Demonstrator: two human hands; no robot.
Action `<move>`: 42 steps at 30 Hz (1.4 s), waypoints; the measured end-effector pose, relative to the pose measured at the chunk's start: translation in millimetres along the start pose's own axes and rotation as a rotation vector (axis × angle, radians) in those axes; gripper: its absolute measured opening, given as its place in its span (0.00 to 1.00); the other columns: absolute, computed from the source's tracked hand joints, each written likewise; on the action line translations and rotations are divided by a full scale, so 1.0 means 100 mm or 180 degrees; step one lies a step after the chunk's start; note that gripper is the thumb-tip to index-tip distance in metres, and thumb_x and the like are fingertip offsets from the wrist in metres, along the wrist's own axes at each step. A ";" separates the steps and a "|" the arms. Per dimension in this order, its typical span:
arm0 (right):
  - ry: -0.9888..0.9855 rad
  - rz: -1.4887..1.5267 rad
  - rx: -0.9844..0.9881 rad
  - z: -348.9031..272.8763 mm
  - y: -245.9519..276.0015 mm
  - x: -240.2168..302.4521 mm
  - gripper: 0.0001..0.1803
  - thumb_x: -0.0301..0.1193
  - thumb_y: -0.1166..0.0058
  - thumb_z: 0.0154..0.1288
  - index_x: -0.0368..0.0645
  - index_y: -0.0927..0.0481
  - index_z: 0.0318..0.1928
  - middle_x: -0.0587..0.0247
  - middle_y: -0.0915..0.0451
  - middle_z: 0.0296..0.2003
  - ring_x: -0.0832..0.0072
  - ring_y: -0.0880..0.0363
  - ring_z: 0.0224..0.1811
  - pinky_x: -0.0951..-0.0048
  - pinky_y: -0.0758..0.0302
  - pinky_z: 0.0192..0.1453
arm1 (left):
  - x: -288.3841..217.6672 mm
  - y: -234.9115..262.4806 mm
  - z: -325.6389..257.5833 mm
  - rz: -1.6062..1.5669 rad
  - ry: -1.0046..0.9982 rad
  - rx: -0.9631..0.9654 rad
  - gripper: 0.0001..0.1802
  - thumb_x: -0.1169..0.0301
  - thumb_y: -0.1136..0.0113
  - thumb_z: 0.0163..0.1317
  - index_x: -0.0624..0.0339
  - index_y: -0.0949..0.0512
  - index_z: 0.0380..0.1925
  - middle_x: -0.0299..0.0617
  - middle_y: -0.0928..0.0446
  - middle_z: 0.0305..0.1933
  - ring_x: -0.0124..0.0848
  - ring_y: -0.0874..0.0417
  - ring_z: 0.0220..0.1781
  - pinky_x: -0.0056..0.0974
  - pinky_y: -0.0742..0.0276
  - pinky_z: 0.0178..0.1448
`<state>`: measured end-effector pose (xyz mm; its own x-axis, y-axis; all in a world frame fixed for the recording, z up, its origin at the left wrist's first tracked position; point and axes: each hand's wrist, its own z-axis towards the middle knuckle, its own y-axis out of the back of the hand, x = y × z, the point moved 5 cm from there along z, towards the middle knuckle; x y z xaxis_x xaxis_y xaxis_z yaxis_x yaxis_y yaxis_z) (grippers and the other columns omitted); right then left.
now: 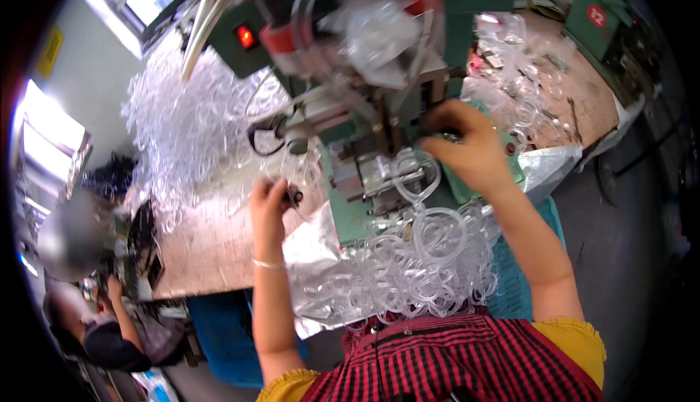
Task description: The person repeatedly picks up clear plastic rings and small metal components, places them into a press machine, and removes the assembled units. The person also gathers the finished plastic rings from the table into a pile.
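Note:
A green bench press machine [343, 205] with a metal fixture [390, 176] stands in front of me. Clear plastic tubing loops [419, 183] lie at the fixture, under the tool head. My right hand [474, 150] reaches in at the fixture's right side with bent fingers; their tips are blurred, and I cannot see whether they hold anything. To the left of the machine, my left hand [268, 204] is closed, thumb and fingers together, beside a small dark round part [294, 196]. Whether it grips that part is unclear.
A heap of clear tubing rings [423, 271] lies on foil-like sheeting at the near edge. A larger pile [182, 125] covers the left bench. More clear pieces [521, 96] sit at right. Blue crates [226, 336] stand below. Another person [124, 329] sits at far left.

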<state>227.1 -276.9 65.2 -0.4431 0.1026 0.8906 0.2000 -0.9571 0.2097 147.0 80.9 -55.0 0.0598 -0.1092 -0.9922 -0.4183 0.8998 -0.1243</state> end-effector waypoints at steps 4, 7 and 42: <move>-0.0244 0.1017 -0.0308 0.03 -0.19 -0.18 0.19 0.21 0.37 0.50 0.35 0.24 0.45 0.64 0.19 0.35 0.78 0.19 0.40 0.75 0.24 0.48 | 0.10 -0.17 -0.31 -0.0445 -0.0600 -0.0654 0.05 0.73 0.42 0.68 0.61 0.28 0.38 0.42 0.21 0.35 0.31 0.17 0.33 0.33 0.19 0.36; -0.0353 0.0992 -0.0181 -0.03 -0.22 -0.16 0.23 0.20 0.37 0.50 0.35 0.26 0.49 0.66 0.20 0.34 0.79 0.20 0.41 0.75 0.25 0.49 | 0.12 0.03 -0.40 -0.0407 -0.0666 -0.1094 0.04 0.74 0.43 0.69 0.61 0.28 0.39 0.43 0.21 0.36 0.33 0.16 0.35 0.35 0.18 0.39; 0.1267 -0.2913 0.0109 -0.30 0.20 -0.78 0.11 0.27 0.38 0.50 0.46 0.18 0.37 0.53 0.23 0.50 0.53 0.26 0.59 0.54 0.27 0.56 | -1.14 -2.02 -1.11 0.2417 -0.4929 0.1724 0.13 0.73 0.33 0.44 0.50 0.27 0.29 0.36 0.16 0.42 0.28 0.27 0.23 0.31 0.29 0.24</move>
<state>238.9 -311.8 -12.2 -0.6985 0.6922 0.1814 -0.3426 -0.5460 0.7645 123.9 -135.3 82.2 0.8498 0.5133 0.1195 -0.4629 0.6186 0.6348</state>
